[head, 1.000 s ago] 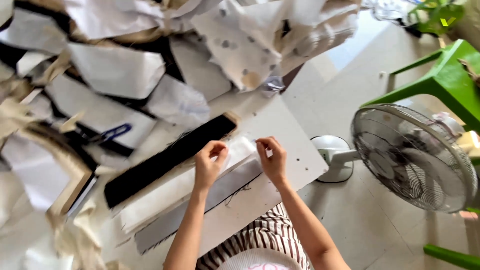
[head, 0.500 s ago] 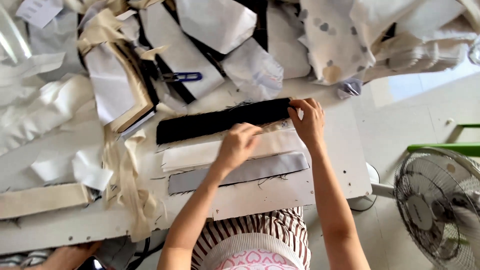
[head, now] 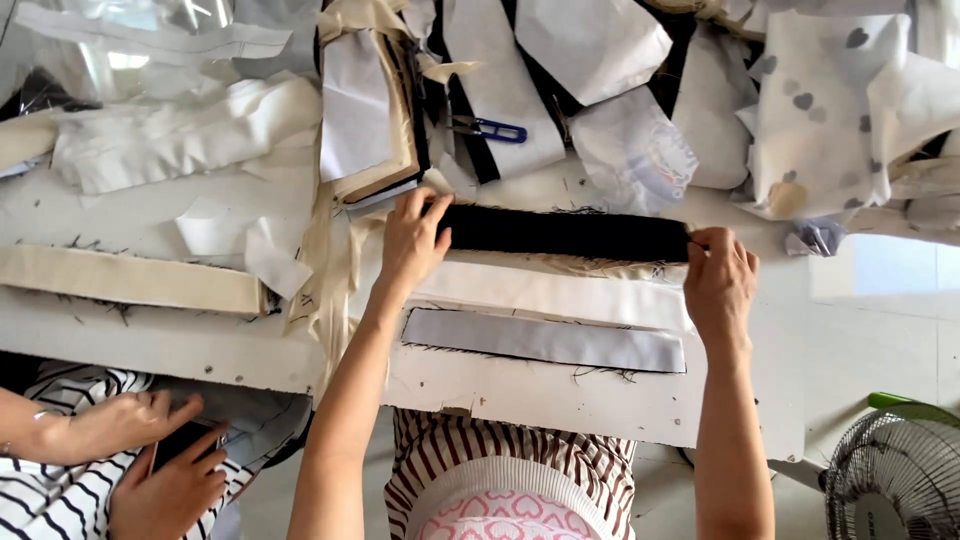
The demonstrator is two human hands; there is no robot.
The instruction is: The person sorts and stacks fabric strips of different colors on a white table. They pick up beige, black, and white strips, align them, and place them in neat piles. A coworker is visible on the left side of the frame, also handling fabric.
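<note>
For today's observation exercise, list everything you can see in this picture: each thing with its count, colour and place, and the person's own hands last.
black fabric strip: one, black, table centre, held at both ends
white fabric strip: one, white, just below it
grey fabric strip: one, grey, nearest the table edge
beige strip: one, beige, table left
scissors: one, blue-handled, among cut pieces at top
heart-print fabric: one, white with grey hearts, top right
table: one, white
fan: one, white, bottom right
co-worker's hands: two, holding a dark phone, bottom left
left hand: on the strip's left end
right hand: pinching its right end
</note>
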